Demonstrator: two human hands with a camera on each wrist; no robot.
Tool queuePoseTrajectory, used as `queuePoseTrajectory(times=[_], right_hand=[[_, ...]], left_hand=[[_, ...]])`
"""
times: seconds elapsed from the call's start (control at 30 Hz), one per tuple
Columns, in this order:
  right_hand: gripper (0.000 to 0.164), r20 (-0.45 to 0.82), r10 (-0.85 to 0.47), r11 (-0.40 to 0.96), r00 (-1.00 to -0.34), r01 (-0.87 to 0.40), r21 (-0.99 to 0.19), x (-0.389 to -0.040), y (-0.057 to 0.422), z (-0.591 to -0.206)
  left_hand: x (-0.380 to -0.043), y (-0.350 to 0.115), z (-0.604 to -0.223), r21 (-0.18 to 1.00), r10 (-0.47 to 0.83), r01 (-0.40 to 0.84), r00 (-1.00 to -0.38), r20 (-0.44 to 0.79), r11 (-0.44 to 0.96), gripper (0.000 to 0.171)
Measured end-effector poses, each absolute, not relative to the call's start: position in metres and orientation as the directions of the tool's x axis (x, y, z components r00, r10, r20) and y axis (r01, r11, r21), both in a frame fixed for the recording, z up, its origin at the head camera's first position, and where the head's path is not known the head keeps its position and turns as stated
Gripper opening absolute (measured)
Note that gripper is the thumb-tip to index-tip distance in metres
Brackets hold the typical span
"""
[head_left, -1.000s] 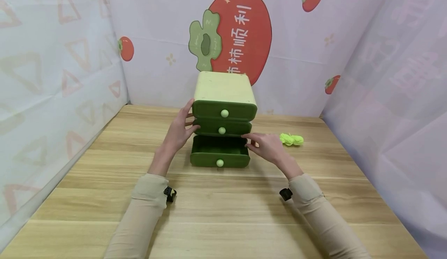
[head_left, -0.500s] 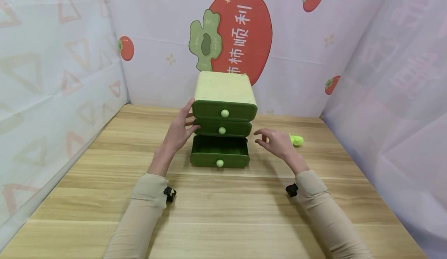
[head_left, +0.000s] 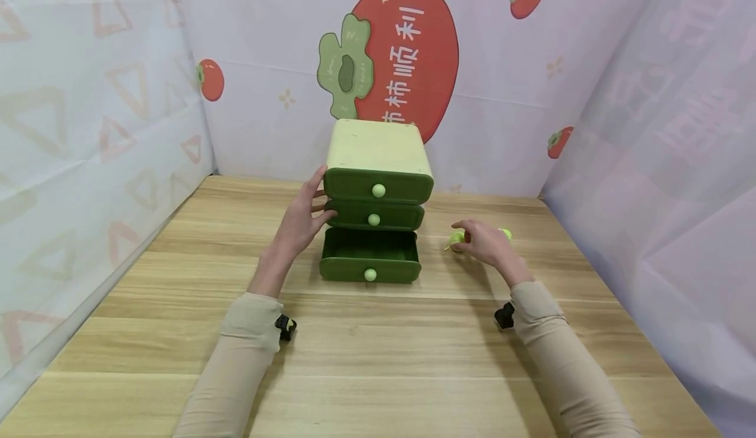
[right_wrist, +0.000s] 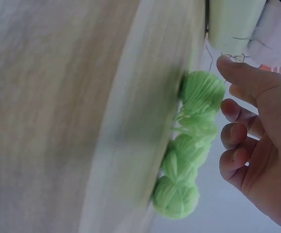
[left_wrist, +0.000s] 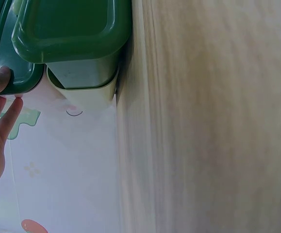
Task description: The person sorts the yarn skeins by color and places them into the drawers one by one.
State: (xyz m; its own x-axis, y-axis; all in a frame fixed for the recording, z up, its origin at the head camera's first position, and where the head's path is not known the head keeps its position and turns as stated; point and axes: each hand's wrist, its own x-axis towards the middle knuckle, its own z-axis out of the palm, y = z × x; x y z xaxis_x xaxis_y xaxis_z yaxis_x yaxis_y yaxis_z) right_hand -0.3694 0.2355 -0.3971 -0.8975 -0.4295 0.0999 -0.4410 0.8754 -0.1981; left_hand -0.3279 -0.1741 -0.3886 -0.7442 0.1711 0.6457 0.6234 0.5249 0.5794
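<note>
A small cabinet (head_left: 378,148) with a pale top and dark green drawers stands on the table. Its bottom drawer (head_left: 339,270) is pulled out with no contents showing; the two above it are pushed in. My left hand (head_left: 297,224) grips the cabinet's left side, thumb on the front of the middle drawer (left_wrist: 21,68) and fingers along the side. My right hand (head_left: 484,241) is right of the cabinet, fingers loosely curled and holding nothing. Right beside those fingers lies a bright green bundle of yarn (right_wrist: 191,153), partly hidden by the hand in the head view.
The wooden table (head_left: 354,359) extends in front of the cabinet and to both sides. Behind it hangs a printed cloth (head_left: 502,83) with tomato pictures, and more cloth (head_left: 94,129) walls in the sides.
My right hand has left the cabinet's lower right side and moved right to the yarn, now covering part of it. My left hand stays on the cabinet.
</note>
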Motion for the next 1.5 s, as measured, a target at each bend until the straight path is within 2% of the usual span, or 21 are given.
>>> queuePoseTrajectory(times=[0.17,0.63,1.13,1.5], right_hand=[[0.054,0.066,-0.393,0.893,-0.917,-0.397,-0.213,-0.373,0.245,-0.405],[0.049,0.047,-0.379,0.906,-0.924,-0.381,-0.185,-0.377,0.254,-0.412],[0.045,0.136,-0.403,0.892,-0.905,-0.421,-0.164,-0.372,0.251,-0.41],[0.04,0.269,-0.433,0.858,-0.86,-0.485,-0.171,-0.361,0.238,-0.402]], left_hand=[[-0.327,-0.174,-0.388,0.572,0.174,0.626,-0.741,0.649,0.53,0.096],[-0.327,-0.174,-0.389,0.577,0.169,0.623,-0.743,0.647,0.528,0.097],[-0.328,-0.174,-0.389,0.587,0.163,0.62,-0.747,0.644,0.521,0.096],[-0.327,-0.175,-0.389,0.577,0.167,0.632,-0.736,0.657,0.517,0.096]])
